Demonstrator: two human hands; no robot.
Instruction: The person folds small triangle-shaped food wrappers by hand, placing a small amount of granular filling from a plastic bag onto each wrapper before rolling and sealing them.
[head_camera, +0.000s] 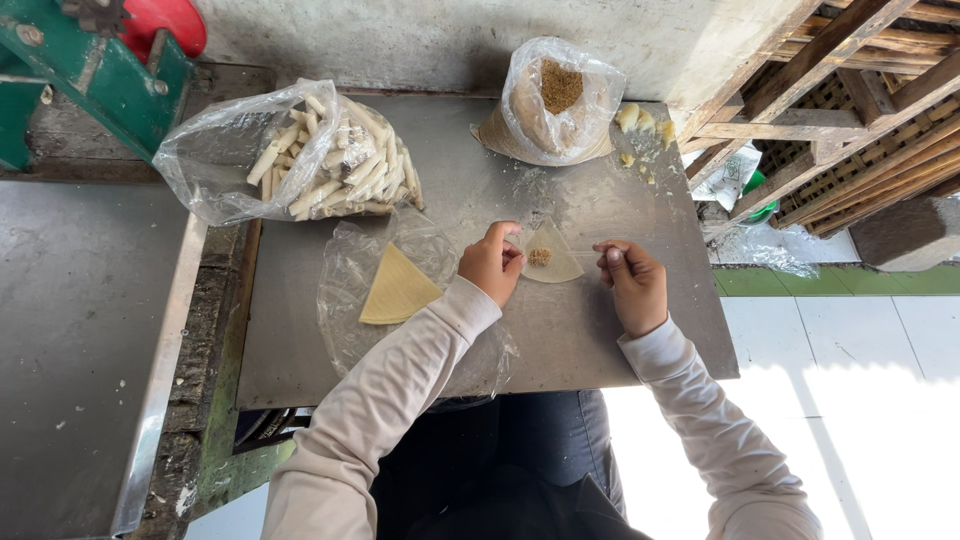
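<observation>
Lighting: daylight, bright and even over the metal bench (600, 340); white floor tiles (850, 370) at lower right overexposed, detail washed out; soft glare on the clear plastic bags (215, 160); shadows faint, darkest beneath the bench; focus sharp at centre; wide-angle distortion bends lines toward the edges

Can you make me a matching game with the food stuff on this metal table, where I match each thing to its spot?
Things:
1. bag of pale rolls
2. bag of brown filling
3. stack of yellow wrappers
4. single wrapper with filling

Places:
A. between the left hand and right hand
B. far left of the table
C. on clear plastic, left of the left hand
D. far side, right of the rolls

Pairs: 1-B, 2-D, 3-C, 4-A
</observation>
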